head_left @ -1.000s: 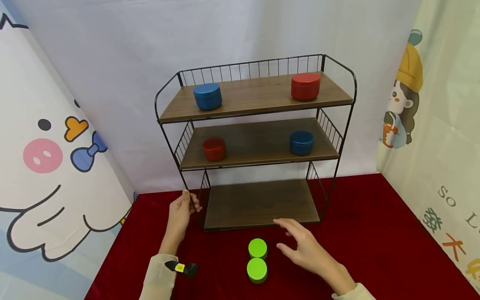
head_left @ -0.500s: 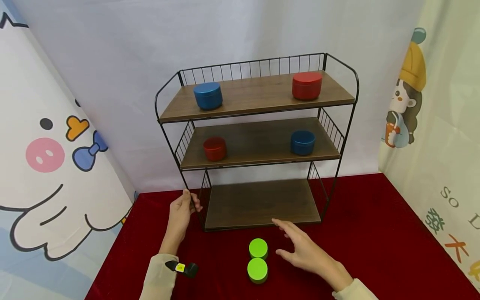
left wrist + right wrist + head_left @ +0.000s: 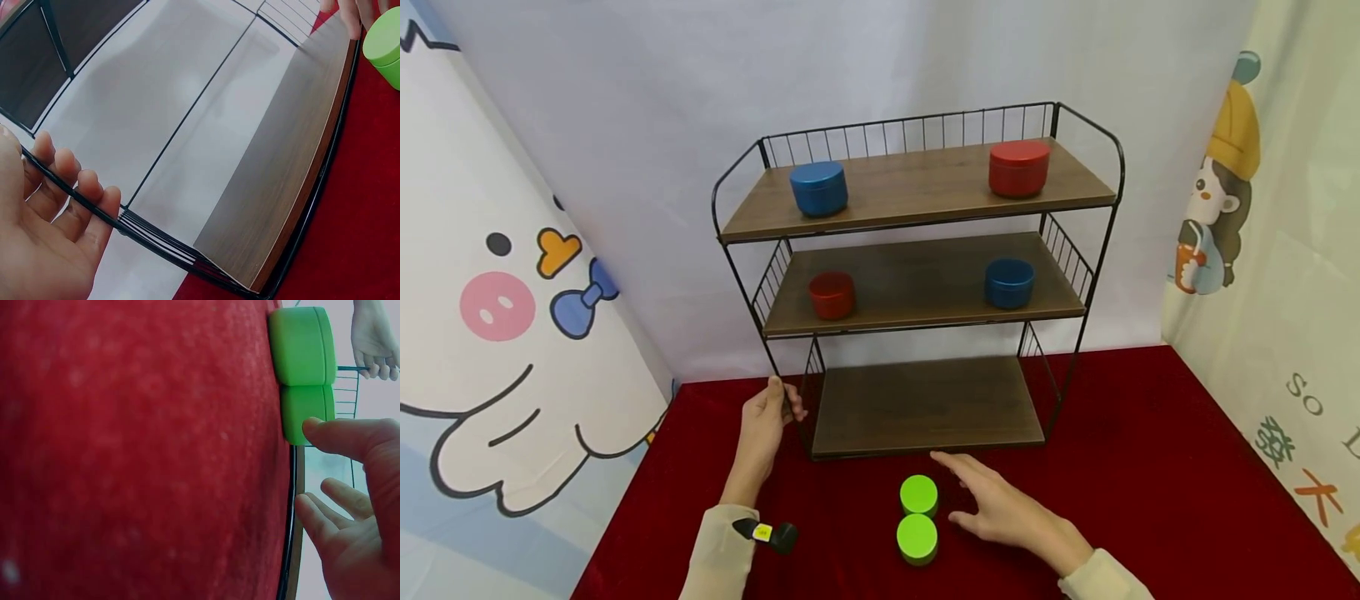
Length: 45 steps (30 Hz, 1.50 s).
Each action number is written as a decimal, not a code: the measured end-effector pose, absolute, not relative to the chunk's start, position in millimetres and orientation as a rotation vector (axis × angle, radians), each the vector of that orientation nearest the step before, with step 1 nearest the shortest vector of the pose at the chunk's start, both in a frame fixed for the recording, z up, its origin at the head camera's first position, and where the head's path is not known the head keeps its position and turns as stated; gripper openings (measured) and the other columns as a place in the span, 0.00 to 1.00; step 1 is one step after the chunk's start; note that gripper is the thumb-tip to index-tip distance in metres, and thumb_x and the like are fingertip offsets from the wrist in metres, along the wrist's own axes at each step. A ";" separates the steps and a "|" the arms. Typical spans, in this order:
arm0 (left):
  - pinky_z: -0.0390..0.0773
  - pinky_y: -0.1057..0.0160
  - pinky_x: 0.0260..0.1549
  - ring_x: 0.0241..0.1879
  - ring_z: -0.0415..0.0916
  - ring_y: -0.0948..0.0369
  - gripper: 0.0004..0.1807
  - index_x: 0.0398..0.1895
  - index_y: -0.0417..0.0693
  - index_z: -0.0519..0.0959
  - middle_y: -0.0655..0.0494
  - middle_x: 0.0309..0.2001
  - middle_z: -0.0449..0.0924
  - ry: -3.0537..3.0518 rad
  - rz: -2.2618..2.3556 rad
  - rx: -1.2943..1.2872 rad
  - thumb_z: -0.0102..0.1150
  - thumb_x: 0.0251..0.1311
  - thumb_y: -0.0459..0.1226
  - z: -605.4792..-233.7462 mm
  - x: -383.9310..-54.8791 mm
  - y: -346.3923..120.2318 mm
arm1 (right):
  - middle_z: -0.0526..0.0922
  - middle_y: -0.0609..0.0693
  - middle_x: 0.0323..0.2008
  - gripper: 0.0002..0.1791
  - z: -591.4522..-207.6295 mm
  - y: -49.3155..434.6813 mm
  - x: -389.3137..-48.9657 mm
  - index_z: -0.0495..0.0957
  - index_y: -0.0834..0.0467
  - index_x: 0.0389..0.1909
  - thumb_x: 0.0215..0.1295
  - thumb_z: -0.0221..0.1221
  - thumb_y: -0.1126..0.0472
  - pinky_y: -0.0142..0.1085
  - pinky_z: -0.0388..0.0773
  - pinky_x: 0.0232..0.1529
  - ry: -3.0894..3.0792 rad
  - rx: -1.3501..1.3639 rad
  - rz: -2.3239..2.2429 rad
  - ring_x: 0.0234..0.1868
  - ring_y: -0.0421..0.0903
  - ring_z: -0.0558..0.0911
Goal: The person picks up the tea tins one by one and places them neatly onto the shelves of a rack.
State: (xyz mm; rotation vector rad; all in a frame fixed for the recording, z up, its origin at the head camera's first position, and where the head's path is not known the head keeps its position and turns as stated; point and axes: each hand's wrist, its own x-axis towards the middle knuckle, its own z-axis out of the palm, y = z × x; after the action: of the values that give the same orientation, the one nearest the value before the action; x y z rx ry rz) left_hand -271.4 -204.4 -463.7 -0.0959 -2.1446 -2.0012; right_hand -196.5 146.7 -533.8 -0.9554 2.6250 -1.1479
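My left hand [image 3: 763, 423] holds the left front post of a three-tier shelf rack [image 3: 925, 408] of black wire and brown boards. In the left wrist view its fingers [image 3: 89, 184] curl round the black rod. Two round lime-green tins stand touching, one behind the other, in front of the rack: the far tin [image 3: 918, 493] and the near tin [image 3: 917, 538]. Just to their right hovers my right hand [image 3: 1000, 506], fingers spread and thumb apart, holding nothing. In the head view a gap shows between thumb and tins.
On the top board stand a blue tin [image 3: 818, 190] at left and a red tin [image 3: 1018, 169] at right. The middle board bears a red tin [image 3: 832, 296] at left and a blue tin [image 3: 1009, 283] at right. Red cloth [image 3: 1120, 467] covers the table.
My right hand has shifted slightly left and lower, nearer the green tins. My left hand keeps its hold on the post. The head view has drifted a little.
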 end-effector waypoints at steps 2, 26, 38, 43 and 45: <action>0.83 0.67 0.39 0.30 0.75 0.63 0.32 0.34 0.31 0.73 0.53 0.29 0.73 -2.144 -2.002 -0.098 0.35 0.82 0.53 -463.5 -271.7 -204.3 | 0.68 0.61 0.72 0.44 -534.8 144.4 -197.1 0.57 0.58 0.79 0.66 0.68 0.67 0.43 0.83 0.57 2.610 -0.966 -1.141 0.62 0.56 0.80; 0.84 0.66 0.40 0.31 0.76 0.62 0.31 0.35 0.34 0.74 0.53 0.30 0.74 -2.150 -2.007 -0.094 0.35 0.82 0.53 -462.4 -272.4 -203.3 | 0.72 0.55 0.70 0.39 -537.6 119.9 -206.6 0.64 0.59 0.75 0.64 0.66 0.73 0.44 0.78 0.65 2.592 -1.089 -1.002 0.69 0.53 0.75; 0.84 0.66 0.40 0.31 0.77 0.62 0.31 0.36 0.31 0.73 0.51 0.30 0.73 -2.150 -2.013 -0.096 0.34 0.83 0.51 -461.7 -270.4 -204.4 | 0.76 0.53 0.65 0.32 -535.4 115.0 -206.5 0.71 0.60 0.70 0.65 0.66 0.73 0.39 0.80 0.63 2.604 -1.148 -0.987 0.65 0.49 0.78; 0.84 0.65 0.41 0.31 0.77 0.62 0.31 0.36 0.32 0.73 0.51 0.30 0.73 -2.159 -2.006 -0.090 0.34 0.82 0.51 -462.1 -269.8 -205.3 | 0.77 0.52 0.63 0.31 -536.0 114.4 -207.2 0.71 0.59 0.69 0.66 0.67 0.71 0.36 0.80 0.61 2.598 -1.131 -1.002 0.62 0.46 0.79; 0.84 0.65 0.41 0.31 0.77 0.63 0.30 0.36 0.32 0.73 0.52 0.30 0.73 -2.154 -2.012 -0.086 0.35 0.82 0.51 -462.2 -269.7 -205.5 | 0.77 0.52 0.63 0.31 -536.1 114.5 -207.4 0.71 0.60 0.69 0.65 0.67 0.71 0.36 0.80 0.61 2.596 -1.120 -1.009 0.62 0.46 0.79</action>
State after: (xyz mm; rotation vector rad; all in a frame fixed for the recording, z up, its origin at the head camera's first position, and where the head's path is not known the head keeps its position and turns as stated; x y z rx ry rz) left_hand -269.7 -205.5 -462.2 -0.0862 -2.1542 -2.0120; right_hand -207.4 114.5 -536.1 -1.1201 2.5957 -1.0087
